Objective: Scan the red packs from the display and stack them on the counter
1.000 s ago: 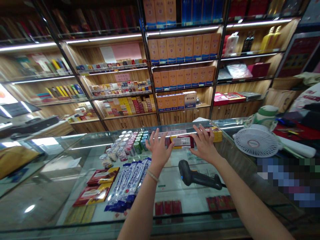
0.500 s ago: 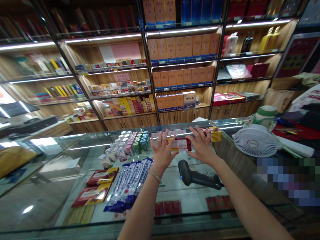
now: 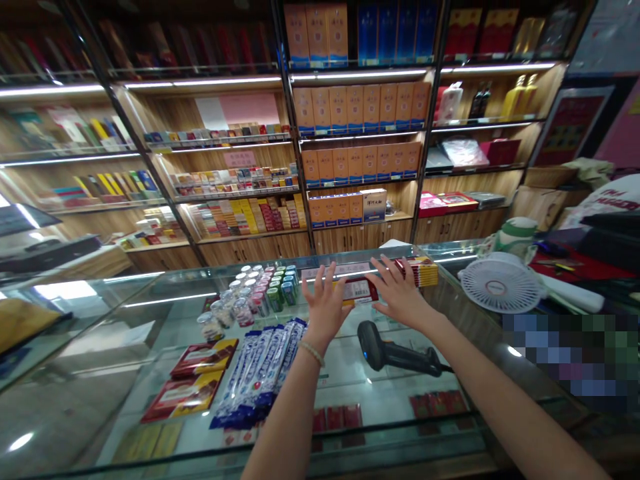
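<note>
A red and yellow packet with a white barcode label lies between my two hands on the glass counter, its ends partly hidden by fingers. At its left end is my left hand, fingers spread and thumb near the packet's lower edge. My right hand, fingers also spread, is at the packet's right end, and whether it presses on it is unclear. Just beyond the right fingers sits a stack of red and yellow packets. A black barcode scanner rests below my hands.
Blue and white long packets, red and yellow chocolate packets and rows of small jars occupy the counter's left part. A white fan and a green-white jug stand at right. Stocked shelves line the back.
The view has shifted slightly. My right hand has edged left along the packet, covering more of its right end. My left hand stays at the other end.
</note>
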A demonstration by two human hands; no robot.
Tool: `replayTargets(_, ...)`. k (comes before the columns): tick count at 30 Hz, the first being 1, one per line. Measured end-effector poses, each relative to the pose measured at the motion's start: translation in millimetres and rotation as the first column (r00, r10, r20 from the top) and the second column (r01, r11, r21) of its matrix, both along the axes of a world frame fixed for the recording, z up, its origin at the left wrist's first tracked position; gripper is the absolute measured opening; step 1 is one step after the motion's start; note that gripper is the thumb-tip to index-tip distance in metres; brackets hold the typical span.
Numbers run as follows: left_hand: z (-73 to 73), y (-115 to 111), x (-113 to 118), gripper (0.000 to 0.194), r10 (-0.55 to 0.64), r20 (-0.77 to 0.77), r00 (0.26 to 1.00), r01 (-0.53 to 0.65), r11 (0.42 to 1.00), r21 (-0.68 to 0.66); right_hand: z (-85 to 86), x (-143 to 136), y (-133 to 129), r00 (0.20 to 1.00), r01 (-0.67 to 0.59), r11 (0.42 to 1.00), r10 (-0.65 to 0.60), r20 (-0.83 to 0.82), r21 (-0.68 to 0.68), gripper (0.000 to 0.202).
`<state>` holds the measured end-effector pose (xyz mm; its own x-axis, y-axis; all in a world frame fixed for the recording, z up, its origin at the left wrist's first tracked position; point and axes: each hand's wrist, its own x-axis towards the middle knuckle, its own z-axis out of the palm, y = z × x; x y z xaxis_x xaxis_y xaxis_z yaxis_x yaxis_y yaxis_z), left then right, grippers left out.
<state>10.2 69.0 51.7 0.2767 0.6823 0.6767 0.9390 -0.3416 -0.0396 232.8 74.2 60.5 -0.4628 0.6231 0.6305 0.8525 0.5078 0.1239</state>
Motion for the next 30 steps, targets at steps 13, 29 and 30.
replayTargets(13,-8.2,6,-4,0.063,0.054,0.042,0.998,-0.052,0.998,-0.032,-33.4,15,-91,0.999,0.025,0.855,-0.011,0.031,-0.519,0.078)
replayTargets(29,-9.7,4,-3,0.064,0.048,0.020,0.999,-0.047,0.998,-0.046,-65.9,-15,-105,0.980,0.056,0.989,-0.081,-0.183,-0.140,0.031)
replayTargets(30,-9.7,5,-3,0.064,0.050,0.023,0.998,-0.049,0.998,-0.047,-65.2,-15,-107,0.978,0.044,0.992,-0.066,-0.199,-0.116,0.030)
